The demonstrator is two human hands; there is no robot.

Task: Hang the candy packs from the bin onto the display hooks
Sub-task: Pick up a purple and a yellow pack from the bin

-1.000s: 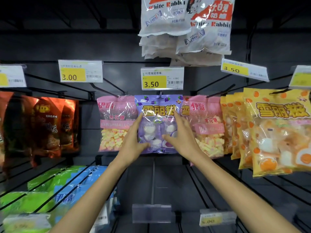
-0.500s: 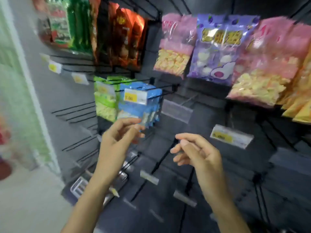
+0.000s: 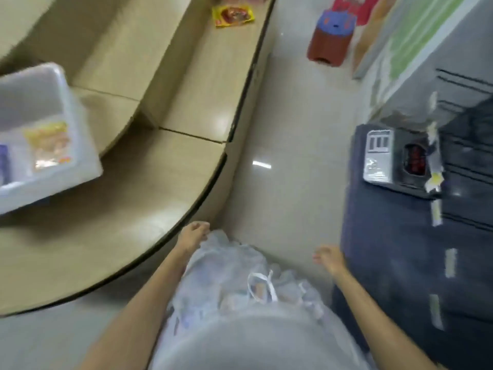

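Observation:
The view is blurred and points down at the floor. A white plastic bin (image 3: 80, 145) stands on a curved beige counter (image 3: 149, 198) at the left. Inside it lies an orange-yellow candy pack (image 3: 49, 145), and a purple pack (image 3: 3, 164) shows at the frame's left edge. My left hand (image 3: 193, 236) hangs low beside my light clothing, near the counter's dark edge, holding nothing. My right hand (image 3: 329, 259) hangs over the pale floor, fingers loose and empty. The dark display rack (image 3: 466, 161) with its hooks runs along the right edge.
A yellow-and-red pack (image 3: 233, 15) lies on the far end of the counter. A red and blue stool (image 3: 332, 36) stands on the floor beyond. A silver and red pack (image 3: 394, 158) lies on the rack's dark base (image 3: 386, 236).
My view swung from the hanging marshmallow packs down and left to the floor and counter. Both hands left the purple pack on its hook and dropped to my sides, empty.

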